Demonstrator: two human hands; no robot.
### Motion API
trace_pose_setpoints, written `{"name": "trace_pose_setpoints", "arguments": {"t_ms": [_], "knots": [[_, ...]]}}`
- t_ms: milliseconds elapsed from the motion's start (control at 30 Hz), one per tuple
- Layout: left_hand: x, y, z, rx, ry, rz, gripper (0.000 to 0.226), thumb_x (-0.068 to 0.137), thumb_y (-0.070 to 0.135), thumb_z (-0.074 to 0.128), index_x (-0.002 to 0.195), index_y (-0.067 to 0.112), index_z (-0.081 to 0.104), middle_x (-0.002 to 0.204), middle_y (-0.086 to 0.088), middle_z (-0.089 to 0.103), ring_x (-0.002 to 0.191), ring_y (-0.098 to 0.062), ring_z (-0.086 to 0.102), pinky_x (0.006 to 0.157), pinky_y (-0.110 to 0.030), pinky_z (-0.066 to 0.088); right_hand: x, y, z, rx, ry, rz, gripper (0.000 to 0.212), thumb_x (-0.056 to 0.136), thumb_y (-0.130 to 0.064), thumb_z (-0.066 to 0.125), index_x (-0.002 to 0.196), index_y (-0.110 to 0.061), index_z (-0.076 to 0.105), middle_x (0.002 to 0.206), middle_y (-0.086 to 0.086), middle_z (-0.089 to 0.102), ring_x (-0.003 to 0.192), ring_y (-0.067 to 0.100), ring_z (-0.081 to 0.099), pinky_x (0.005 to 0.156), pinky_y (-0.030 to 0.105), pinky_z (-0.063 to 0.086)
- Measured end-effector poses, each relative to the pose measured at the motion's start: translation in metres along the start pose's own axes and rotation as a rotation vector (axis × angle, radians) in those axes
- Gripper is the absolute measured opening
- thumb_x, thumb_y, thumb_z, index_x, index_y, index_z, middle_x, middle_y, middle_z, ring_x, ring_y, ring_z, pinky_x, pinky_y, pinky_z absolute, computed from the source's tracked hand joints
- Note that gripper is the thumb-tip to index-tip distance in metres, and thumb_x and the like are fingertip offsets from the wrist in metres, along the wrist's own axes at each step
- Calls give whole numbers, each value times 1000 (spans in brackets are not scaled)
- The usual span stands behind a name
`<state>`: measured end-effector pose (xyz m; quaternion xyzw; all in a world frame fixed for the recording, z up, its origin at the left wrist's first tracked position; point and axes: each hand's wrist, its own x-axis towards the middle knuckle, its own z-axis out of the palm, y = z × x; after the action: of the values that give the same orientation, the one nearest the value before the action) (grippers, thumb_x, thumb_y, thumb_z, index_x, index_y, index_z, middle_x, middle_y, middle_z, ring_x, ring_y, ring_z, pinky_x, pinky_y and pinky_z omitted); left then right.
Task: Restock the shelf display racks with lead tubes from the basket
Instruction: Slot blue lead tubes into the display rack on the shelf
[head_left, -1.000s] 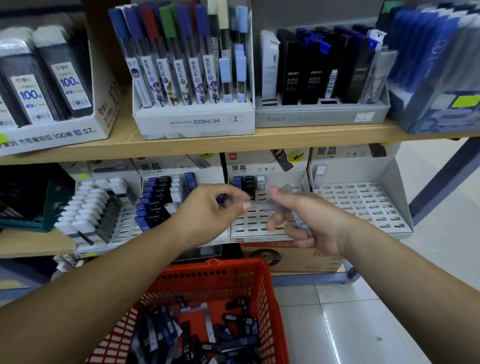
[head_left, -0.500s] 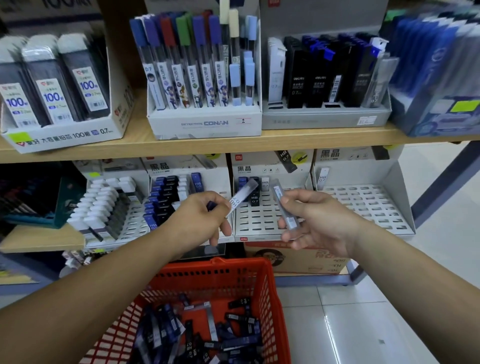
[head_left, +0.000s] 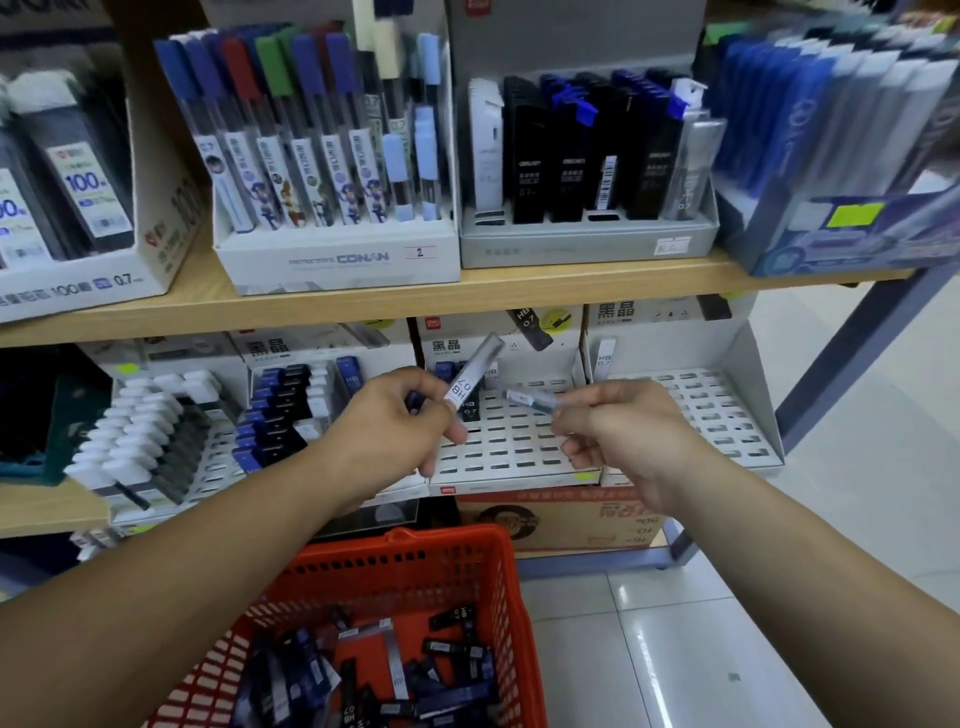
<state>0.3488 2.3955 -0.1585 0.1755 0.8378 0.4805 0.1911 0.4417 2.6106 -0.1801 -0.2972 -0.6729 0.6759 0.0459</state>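
While the left grip and right grip each pinch a tube before the middle rack, turn them upright. Seat each, label forward, in a free slot.

Inside a stationery shop, in the pencil-lead aisle. Lined along pale wooden shelf boards with retail packaging: a white cardboard display box printed CONAN, a grey cardboard tray of black lead cases, white slotted display racks under cards marked HB 0.7. Tagged with a white price label reading 2 and a yellow-green sticker. Floored in glossy white tiles, with a red plastic mesh shopping basket below.
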Motion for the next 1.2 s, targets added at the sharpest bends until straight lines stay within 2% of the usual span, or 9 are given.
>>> {"name": "trace_pose_setpoints", "arguments": {"t_ms": [167, 267, 367, 500, 667, 867, 1000, 1133, 1200], "knots": [[7, 18, 36, -28, -83, 17, 10, 105, 18, 56, 111, 11, 62, 89, 1, 79, 43, -15, 52, 39, -15, 35, -7, 0, -31, 154, 58, -70, 12, 87, -15, 82, 77, -14, 77, 69, 5, 63, 62, 18, 58, 60, 31, 52], [13, 25, 60, -39, -90, 22, 10, 106, 19, 55, 109, 13, 63, 86, -1, 79, 43, -14, 50, 36, -12, 33, -13, 3, -51, 312, 40, -37, 9, 97, -14, 71, 95, -6, 75, 79, 4, 69, 72, 19, 67, 64, 31, 57], [16, 30, 81, -54, -110, 43, 10, 106, 19, 55, 109, 15, 64, 85, -2, 79, 51, -20, 52, 40, -13, 36, -14, 7, -68, 435, 31, -10, 22, 104, -11, 60, 116, 6, 67, 96, 17, 72, 81, 26, 71, 69, 33, 61], [18, 36, 100, -43, -151, 55, 11, 106, 17, 56, 106, 13, 66, 85, -4, 78, 49, -19, 52, 47, -17, 43, -12, 13, -84, 508, 89, 9, 26, 106, -12, 57, 125, 4, 61, 105, 26, 74, 93, 32, 76, 84, 41, 63], [21, 39, 111, -63, -84, 75, 9, 104, 17, 58, 103, 17, 67, 82, -4, 77, 49, -13, 53, 48, -20, 45, -15, 13, -89, 360, 248, -44, 15, 100, -14, 64, 100, 0, 70, 83, 20, 74, 73, 28, 70, 72, 38, 66], [12, 41, 128, -100, 4, 144, 6, 103, 18, 60, 99, 18, 65, 83, -4, 75, 66, -8, 72, 60, -18, 52, -15, 11, -77, 436, 164, 23, 19, 98, -10, 67, 106, 7, 65, 90, 29, 75, 81, 38, 77, 68, 37, 65], [6, 38, 136, -168, -41, 35, 5, 104, 22, 59, 105, 18, 62, 72, -9, 69, 44, -5, 58, 42, -26, 41, -14, 9, -71, 545, 46, 48, 28, 98, -13, 70, 117, 6, 61, 81, 23, 73, 78, 35, 76, 68, 38, 64], [13, 37, 128, -534, -143, -219, 7, 107, 10, 50, 106, 12, 57, 76, -11, 58, 51, -14, 40, 37, -20, 23, -15, 9, -74, 494, -67, -27, 22, 102, -12, 63, 125, -13, 65, 81, 12, 64, 70, 28, 69, 64, 36, 61], [16, 37, 121, -600, -183, -266, 8, 106, 6, 48, 105, 11, 55, 73, -11, 56, 51, -14, 38, 37, -18, 21, -13, 11, -74, 448, -65, -86, 17, 103, -6, 60, 117, -8, 69, 79, 12, 60, 65, 24, 62, 62, 34, 59]]}}
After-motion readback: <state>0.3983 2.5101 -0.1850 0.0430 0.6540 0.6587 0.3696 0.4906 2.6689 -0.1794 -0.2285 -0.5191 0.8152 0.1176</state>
